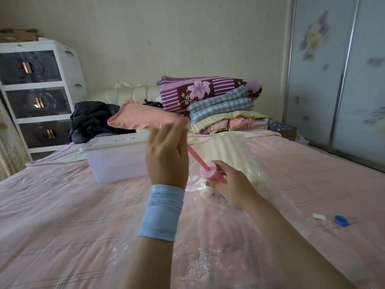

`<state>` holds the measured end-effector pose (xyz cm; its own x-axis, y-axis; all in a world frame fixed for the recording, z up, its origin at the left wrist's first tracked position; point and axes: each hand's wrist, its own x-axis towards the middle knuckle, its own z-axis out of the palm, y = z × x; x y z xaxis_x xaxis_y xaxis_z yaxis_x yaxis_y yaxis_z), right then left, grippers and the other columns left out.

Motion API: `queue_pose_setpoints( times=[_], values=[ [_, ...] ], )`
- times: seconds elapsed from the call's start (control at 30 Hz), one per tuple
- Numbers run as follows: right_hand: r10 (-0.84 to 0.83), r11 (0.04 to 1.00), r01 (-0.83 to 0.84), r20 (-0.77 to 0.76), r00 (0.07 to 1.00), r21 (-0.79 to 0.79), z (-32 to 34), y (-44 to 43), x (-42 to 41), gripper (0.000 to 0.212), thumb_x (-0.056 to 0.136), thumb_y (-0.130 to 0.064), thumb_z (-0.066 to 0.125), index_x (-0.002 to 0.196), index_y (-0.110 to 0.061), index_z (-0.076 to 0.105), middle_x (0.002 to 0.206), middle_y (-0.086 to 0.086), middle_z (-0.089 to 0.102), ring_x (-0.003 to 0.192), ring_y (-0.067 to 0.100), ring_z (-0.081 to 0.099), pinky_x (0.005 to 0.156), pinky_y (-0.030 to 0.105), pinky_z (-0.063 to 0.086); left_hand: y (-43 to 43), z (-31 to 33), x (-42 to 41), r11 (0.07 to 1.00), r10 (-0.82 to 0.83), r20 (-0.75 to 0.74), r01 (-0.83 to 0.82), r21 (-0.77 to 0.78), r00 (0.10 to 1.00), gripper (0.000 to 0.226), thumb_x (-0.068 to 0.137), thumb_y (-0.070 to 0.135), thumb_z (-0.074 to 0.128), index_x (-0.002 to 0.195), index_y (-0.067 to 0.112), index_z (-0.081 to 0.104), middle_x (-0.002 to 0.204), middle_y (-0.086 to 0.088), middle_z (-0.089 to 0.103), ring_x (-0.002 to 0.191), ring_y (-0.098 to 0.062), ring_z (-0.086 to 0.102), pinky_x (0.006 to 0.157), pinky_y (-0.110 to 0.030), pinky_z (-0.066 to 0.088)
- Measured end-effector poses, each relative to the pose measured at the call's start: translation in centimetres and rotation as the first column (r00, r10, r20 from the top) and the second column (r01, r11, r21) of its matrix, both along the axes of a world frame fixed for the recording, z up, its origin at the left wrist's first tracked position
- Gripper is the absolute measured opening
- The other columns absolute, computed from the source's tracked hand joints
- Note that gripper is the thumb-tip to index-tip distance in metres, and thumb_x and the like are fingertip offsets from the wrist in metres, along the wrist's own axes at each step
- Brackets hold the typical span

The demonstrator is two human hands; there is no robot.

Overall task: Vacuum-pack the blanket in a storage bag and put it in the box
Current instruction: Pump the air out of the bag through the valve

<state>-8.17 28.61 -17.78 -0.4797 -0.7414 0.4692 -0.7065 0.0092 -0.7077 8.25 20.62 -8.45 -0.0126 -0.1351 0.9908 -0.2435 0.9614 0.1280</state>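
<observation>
A clear plastic storage bag (208,236) lies on the pink bed, with the pale yellow striped blanket (229,151) inside it. A pink hand pump (212,174) stands on the bag. My right hand (231,184) grips the pump's barrel. My left hand (166,155), with a light blue wristband, holds the top of the pulled-out pink plunger rod (194,155); the handle is hidden behind my fingers. The translucent storage box (116,161) with its white lid sits on the bed to the left.
A blue valve cap (341,220) and a small white clip (319,216) lie on the bedsheet at right. Folded quilts (220,105), a pink pillow (143,117) and dark clothes (93,119) are piled at the headboard. A white drawer unit (39,90) stands left, a wardrobe (337,80) right.
</observation>
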Motion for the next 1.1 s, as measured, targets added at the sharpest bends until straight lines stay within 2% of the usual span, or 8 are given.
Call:
queue_pose_setpoints(
  times=[0.1,0.17,0.27,0.37,0.43,0.63,0.87,1.1],
  values=[
    [0.016,1.000,-0.016,-0.025,1.000,-0.002,-0.3,-0.4,0.5,0.043,0.084,-0.029,0.078,0.123,-0.038,0.060,0.104,-0.015,0.070,0.092,0.006,0.065,0.084,0.028,0.053,-1.3,-4.5,-1.8,0.978,-0.106,0.354,0.032,0.208,0.929,0.023,0.096,0.032,0.050,0.105,0.023,0.069,0.084,0.005,0.068,0.077,-0.021,0.056,0.067,-0.037,0.051],
    [0.009,1.000,-0.011,-0.054,0.998,-0.029,-0.3,-0.6,0.7,0.044,0.085,-0.030,0.077,0.125,-0.035,0.059,0.106,-0.015,0.069,0.094,0.006,0.064,0.086,0.026,0.052,-1.3,-4.6,-1.9,0.970,-0.139,0.432,0.035,0.241,0.891,0.028,0.094,0.035,0.045,0.101,0.024,0.069,0.086,0.006,0.069,0.077,-0.021,0.057,0.064,-0.039,0.052],
    [0.000,0.997,-0.002,-0.034,0.999,-0.073,-0.1,-0.4,0.5,0.039,0.088,-0.028,0.076,0.122,-0.037,0.059,0.104,-0.017,0.069,0.093,0.002,0.064,0.081,0.016,0.048,-0.1,-1.0,-0.7,0.996,-0.075,0.220,0.063,0.061,0.973,0.024,0.097,0.021,0.049,0.099,0.013,0.072,0.089,-0.001,0.070,0.079,-0.024,0.060,0.070,-0.036,0.053],
    [0.030,0.998,-0.030,0.001,1.000,-0.057,-0.1,0.1,0.3,0.037,0.090,-0.022,0.074,0.121,-0.036,0.060,0.102,-0.021,0.068,0.089,-0.008,0.062,0.070,0.005,0.044,0.6,1.9,0.8,0.999,-0.027,-0.063,0.025,-0.032,0.998,0.018,0.097,0.010,0.056,0.102,0.006,0.072,0.097,-0.003,0.071,0.090,-0.018,0.061,0.092,-0.009,0.037],
    [0.033,0.998,-0.033,-0.003,0.999,-0.047,-0.3,0.1,0.2,0.038,0.090,-0.022,0.075,0.122,-0.036,0.060,0.103,-0.021,0.067,0.090,-0.009,0.060,0.070,0.004,0.044,0.5,1.2,0.6,0.999,-0.037,-0.066,0.038,0.003,0.997,0.017,0.095,0.007,0.058,0.106,0.006,0.072,0.100,-0.003,0.071,0.094,-0.017,0.061,0.092,-0.011,0.038],
    [-0.011,1.000,0.009,-0.075,0.997,-0.017,-0.4,-0.6,0.7,0.045,0.084,-0.041,0.074,0.124,-0.041,0.055,0.104,-0.020,0.067,0.092,0.007,0.064,0.088,0.035,0.052,-1.2,-3.9,-1.6,0.948,-0.185,0.527,0.010,0.318,0.829,0.018,0.091,0.038,0.044,0.101,0.035,0.059,0.081,0.008,0.067,0.072,-0.022,0.062,0.067,-0.039,0.055],
    [0.039,0.995,-0.039,-0.003,0.999,-0.089,-0.3,-0.2,0.0,0.038,0.089,-0.022,0.074,0.121,-0.039,0.061,0.111,-0.013,0.067,0.100,0.006,0.068,0.090,0.028,0.053,0.3,2.0,1.1,1.000,0.018,-0.014,-0.018,-0.018,1.000,0.019,0.098,0.020,0.057,0.106,0.012,0.074,0.094,0.002,0.073,0.083,-0.018,0.060,0.076,-0.028,0.048],
    [0.042,0.998,-0.044,-0.044,0.998,-0.038,-0.6,-0.8,0.4,0.051,0.077,-0.049,0.072,0.124,-0.041,0.056,0.109,-0.010,0.065,0.098,0.009,0.065,0.089,0.039,0.054,-0.8,-4.9,-2.2,0.945,-0.200,0.514,0.026,0.325,0.834,0.024,0.090,0.032,0.048,0.096,0.025,0.071,0.078,0.005,0.065,0.076,-0.021,0.054,0.067,-0.040,0.050]
  ],
)
